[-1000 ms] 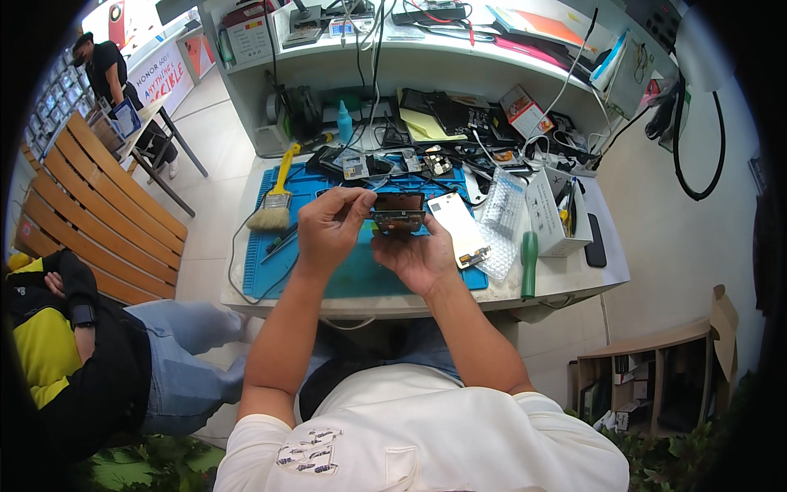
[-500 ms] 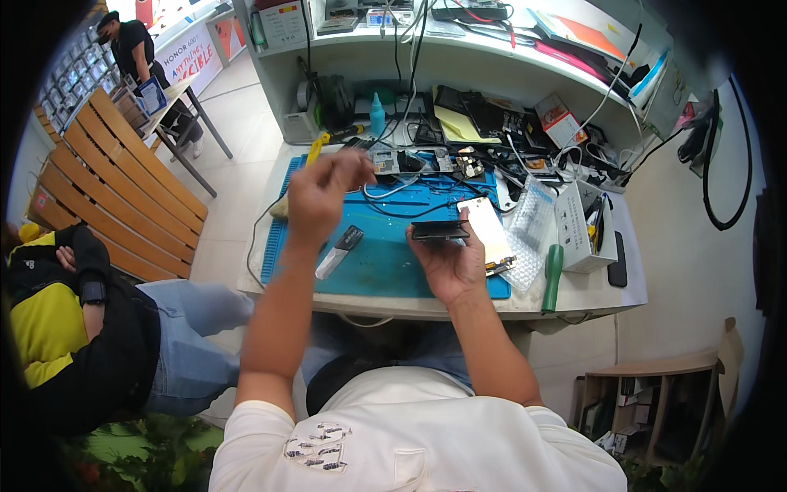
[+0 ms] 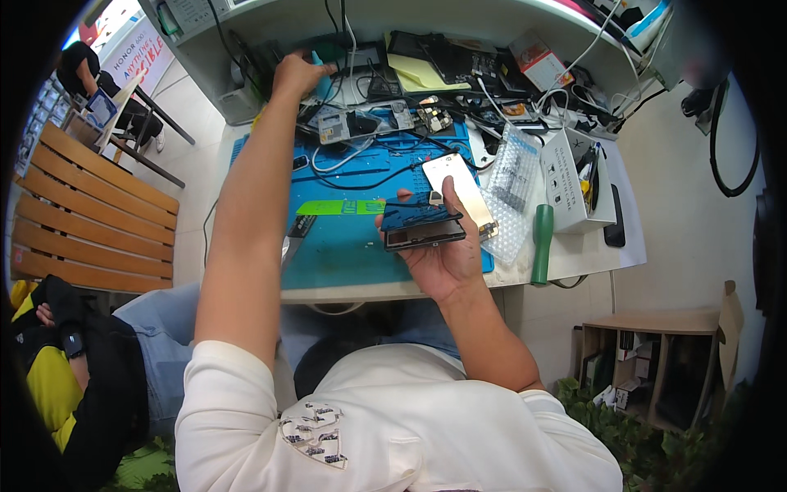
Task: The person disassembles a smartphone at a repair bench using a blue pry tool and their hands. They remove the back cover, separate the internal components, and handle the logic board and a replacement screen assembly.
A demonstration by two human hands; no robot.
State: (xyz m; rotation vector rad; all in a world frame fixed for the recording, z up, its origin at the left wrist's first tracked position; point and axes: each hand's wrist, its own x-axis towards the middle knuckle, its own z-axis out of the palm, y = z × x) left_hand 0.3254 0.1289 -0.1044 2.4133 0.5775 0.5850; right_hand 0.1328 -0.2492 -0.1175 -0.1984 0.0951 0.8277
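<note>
In the head view, my right hand [image 3: 447, 266] holds a dark phone [image 3: 420, 216], its two layers parted at the near edge, across the fingers above my palm, over the blue mat [image 3: 344, 262] on the table [image 3: 566, 258]. My left hand [image 3: 297, 78] is at the light-blue bottle [image 3: 317, 58], and I cannot tell whether its fingers grip it.

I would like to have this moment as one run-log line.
left hand: at blue bottle, grip unclear | right hand: holding dark phone-like device, layers parted | around: blue mat, bubble wrap, green handle
</note>
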